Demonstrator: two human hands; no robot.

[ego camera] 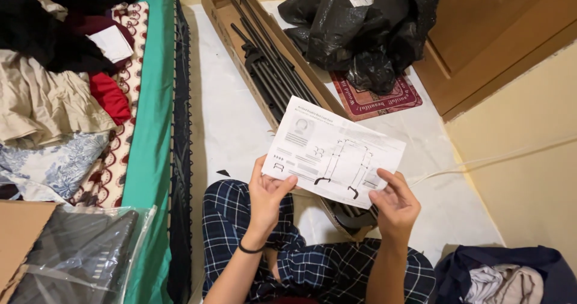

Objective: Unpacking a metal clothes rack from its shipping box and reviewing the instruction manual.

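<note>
The person's knees in dark checked trousers fill the bottom of the view, folded on a pale floor. Above them the left hand, with a black band on its wrist, pinches the lower left edge of a white instruction sheet between thumb and fingers. The right hand holds the sheet's lower right edge, thumb on the printed face and fingers curled behind. The sheet is held flat and slightly tilted in the air in front of the person, and it shows line drawings of a framed rack. Just behind the sheet a long, open cardboard box lies on the floor, running from near the knees toward the far wall, with black metal tubes lying lengthwise inside it. Black plastic bags are heaped at the far end, partly over a small red mat beside a wooden door. To the left a bed with a green sheet carries a pile of clothes, and a dark flat item in clear plastic wrap lies at its near corner. A dark bag with pale cloth sits at the lower right.
</note>
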